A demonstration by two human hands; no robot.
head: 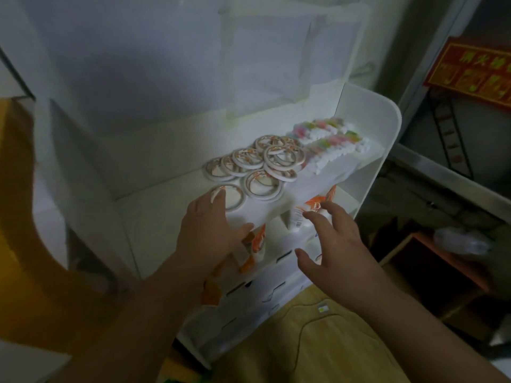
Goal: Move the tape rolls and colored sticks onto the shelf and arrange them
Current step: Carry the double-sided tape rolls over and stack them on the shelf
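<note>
Tape rolls (pixel 255 164) lying flat in a loose, overlapping cluster on the top board of the white shelf (pixel 370 128), toward its middle. One separate tape roll (pixel 231 197) lying alone near the front edge, just left of the cluster and apart from it. Colored sticks (pixel 329 140) packed in rows at the right end of the same board, just beside the cluster and close to the side panel. Left hand (pixel 208 230) reaching over the front edge, fingers extended and slightly spread, fingertips touching or overlapping the near rim of the lone roll; no closed grip visible, nothing lifted. Right hand (pixel 336 244) hovering in front of the lower tier, fingers spread and lightly bent, holding nothing, clear of any item. Orange-and-white tubes (pixel 258 239) standing on the lower tier behind and between the two hands; further white trays below, contents unclear in the dim light. Yellow fabric (pixel 312 335) at the foot of the shelf, a red sign (pixel 475 76) with yellow characters at upper right. Judged stage: transfer apparently done or nearly so, arranging in hand, with the lone roll as the current object. Next move likely calling for a light push or pinch on that roll to bring it against the cluster, without disturbing the overlapping rolls or nudging anything off the front edge.
</note>
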